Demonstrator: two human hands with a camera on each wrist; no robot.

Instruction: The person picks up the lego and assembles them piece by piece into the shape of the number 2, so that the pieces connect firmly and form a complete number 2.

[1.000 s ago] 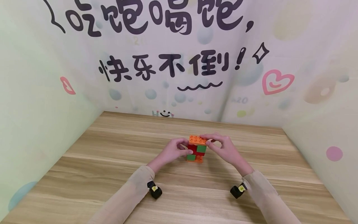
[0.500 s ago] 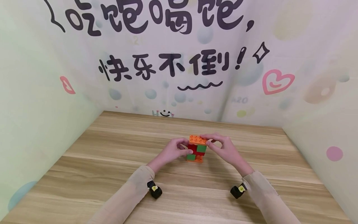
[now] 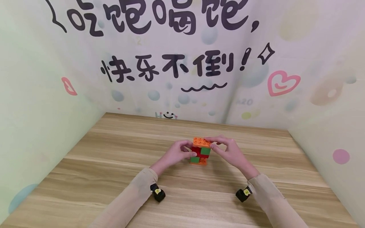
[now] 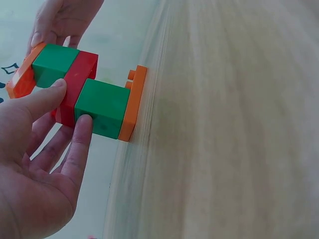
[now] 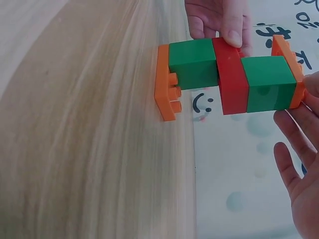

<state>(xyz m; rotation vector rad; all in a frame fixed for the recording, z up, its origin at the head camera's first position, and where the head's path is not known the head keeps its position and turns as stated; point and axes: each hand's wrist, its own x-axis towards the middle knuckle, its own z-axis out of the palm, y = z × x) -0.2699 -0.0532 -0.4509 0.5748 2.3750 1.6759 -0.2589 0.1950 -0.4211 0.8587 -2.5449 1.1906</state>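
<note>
A small tower of toy building bricks stands on the table between both hands. Its lowest part is an orange plate (image 5: 162, 87) with studs showing. Stacked on it are a green brick (image 4: 102, 107), a red brick (image 5: 233, 82), a second green brick (image 5: 271, 83) offset to the right, and a studded orange plate (image 3: 201, 142) on top. My left hand (image 3: 178, 153) grips the red brick from the left, thumb on its near face and another fingertip at the lower green brick. My right hand (image 3: 230, 151) pinches the right end of the top orange plate between thumb and fingers.
The wood-grain table (image 3: 119, 145) runs back to a printed white cloth (image 3: 171, 95) with black lettering. Pale side panels (image 3: 37, 110) flank it left and right. Each wrist wears a small black camera (image 3: 157, 193) on its beige sleeve.
</note>
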